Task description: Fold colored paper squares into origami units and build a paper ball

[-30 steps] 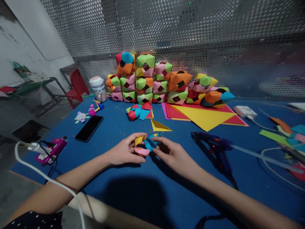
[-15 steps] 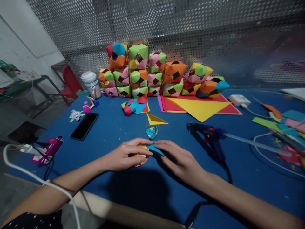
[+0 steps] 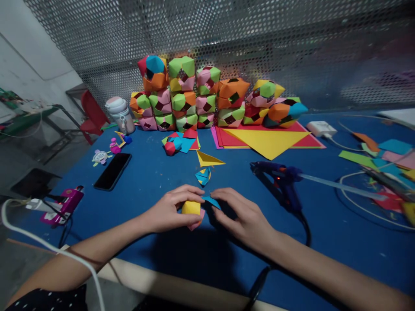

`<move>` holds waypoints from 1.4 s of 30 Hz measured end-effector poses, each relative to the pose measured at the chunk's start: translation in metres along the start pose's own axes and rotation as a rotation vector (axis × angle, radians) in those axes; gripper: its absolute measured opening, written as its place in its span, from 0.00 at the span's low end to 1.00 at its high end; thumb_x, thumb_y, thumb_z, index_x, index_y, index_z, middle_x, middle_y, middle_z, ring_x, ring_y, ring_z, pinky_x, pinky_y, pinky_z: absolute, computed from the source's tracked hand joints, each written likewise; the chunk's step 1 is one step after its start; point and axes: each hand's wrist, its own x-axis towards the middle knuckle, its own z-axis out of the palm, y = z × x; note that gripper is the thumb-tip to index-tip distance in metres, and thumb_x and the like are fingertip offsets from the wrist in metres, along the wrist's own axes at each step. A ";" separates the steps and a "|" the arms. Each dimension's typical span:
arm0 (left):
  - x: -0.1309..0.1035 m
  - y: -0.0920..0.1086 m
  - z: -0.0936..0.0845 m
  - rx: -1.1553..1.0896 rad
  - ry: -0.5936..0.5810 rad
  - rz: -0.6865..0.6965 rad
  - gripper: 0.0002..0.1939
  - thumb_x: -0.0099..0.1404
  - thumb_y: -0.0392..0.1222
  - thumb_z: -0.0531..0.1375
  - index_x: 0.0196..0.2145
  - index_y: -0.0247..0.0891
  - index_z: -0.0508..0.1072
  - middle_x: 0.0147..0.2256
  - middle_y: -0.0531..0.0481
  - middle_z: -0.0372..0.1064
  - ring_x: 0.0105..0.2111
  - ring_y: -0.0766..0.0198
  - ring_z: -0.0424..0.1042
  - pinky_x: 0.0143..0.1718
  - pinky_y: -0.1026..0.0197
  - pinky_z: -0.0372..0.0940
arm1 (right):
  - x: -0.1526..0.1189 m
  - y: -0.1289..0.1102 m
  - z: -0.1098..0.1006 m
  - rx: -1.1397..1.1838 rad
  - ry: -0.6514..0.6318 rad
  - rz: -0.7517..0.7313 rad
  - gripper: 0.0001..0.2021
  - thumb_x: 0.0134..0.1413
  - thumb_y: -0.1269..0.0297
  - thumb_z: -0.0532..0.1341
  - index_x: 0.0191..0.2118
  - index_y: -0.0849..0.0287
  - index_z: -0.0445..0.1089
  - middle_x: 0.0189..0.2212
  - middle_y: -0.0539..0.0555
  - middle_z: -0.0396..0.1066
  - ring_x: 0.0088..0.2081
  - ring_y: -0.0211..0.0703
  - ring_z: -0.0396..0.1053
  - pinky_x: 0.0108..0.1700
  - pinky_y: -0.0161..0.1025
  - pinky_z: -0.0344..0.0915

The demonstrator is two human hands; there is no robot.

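Observation:
Low over the blue table, my left hand (image 3: 171, 207) is closed around a yellow and pink folded-paper piece (image 3: 191, 208), thumb at the front and fingers over the top. My right hand (image 3: 241, 214) pinches a blue folded-paper flap (image 3: 212, 201) between thumb and fingers. Whether the flap is joined to the yellow piece is hidden by my left fingertips. Just beyond my hands lies a small blue and yellow folded-paper piece (image 3: 203, 176). Behind that is a yellow folded-paper triangle (image 3: 209, 160).
A glue gun (image 3: 279, 172) with a lit red light lies to the right. Stacked origami balls (image 3: 183, 103) stand at the back, with coloured paper sheets (image 3: 269, 142) before them. A phone (image 3: 113, 172) and a magenta power strip (image 3: 63, 206) are at left.
My left hand has turned the folded piece, so more of its yellow face shows. The blue flap in my right hand looks more curved. The view has shifted slightly.

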 end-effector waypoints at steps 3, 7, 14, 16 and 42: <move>0.001 0.000 0.010 -0.126 0.065 -0.089 0.11 0.54 0.37 0.62 0.38 0.38 0.73 0.48 0.43 0.64 0.45 0.60 0.67 0.42 0.57 0.66 | 0.002 0.001 0.003 -0.028 0.016 0.060 0.05 0.55 0.72 0.55 0.38 0.58 0.64 0.32 0.55 0.69 0.34 0.41 0.68 0.35 0.37 0.67; 0.002 -0.001 0.022 -0.217 0.164 -0.129 0.10 0.51 0.33 0.63 0.34 0.36 0.73 0.42 0.45 0.64 0.43 0.61 0.67 0.42 0.58 0.65 | 0.003 0.004 0.003 -0.073 0.030 0.107 0.02 0.55 0.70 0.55 0.34 0.58 0.63 0.28 0.53 0.68 0.29 0.39 0.67 0.31 0.35 0.64; 0.005 -0.005 0.005 -0.356 0.212 -0.208 0.11 0.54 0.37 0.62 0.37 0.35 0.71 0.40 0.46 0.66 0.41 0.62 0.68 0.43 0.59 0.63 | 0.005 0.016 -0.014 -0.172 0.001 0.194 0.03 0.54 0.68 0.55 0.32 0.60 0.65 0.26 0.52 0.67 0.27 0.38 0.64 0.31 0.35 0.61; 0.007 -0.010 -0.005 -0.293 0.293 -0.220 0.13 0.55 0.41 0.62 0.38 0.36 0.71 0.41 0.46 0.67 0.42 0.61 0.68 0.42 0.60 0.63 | 0.006 0.019 -0.019 -0.172 -0.032 0.252 0.03 0.54 0.67 0.56 0.32 0.60 0.66 0.26 0.52 0.67 0.27 0.38 0.64 0.30 0.34 0.60; -0.006 0.020 -0.013 0.355 0.306 0.168 0.10 0.65 0.39 0.53 0.42 0.38 0.70 0.48 0.44 0.66 0.49 0.61 0.65 0.50 0.56 0.61 | 0.010 -0.003 -0.024 0.204 -0.156 0.578 0.09 0.53 0.62 0.56 0.35 0.59 0.71 0.23 0.50 0.70 0.21 0.37 0.64 0.21 0.33 0.61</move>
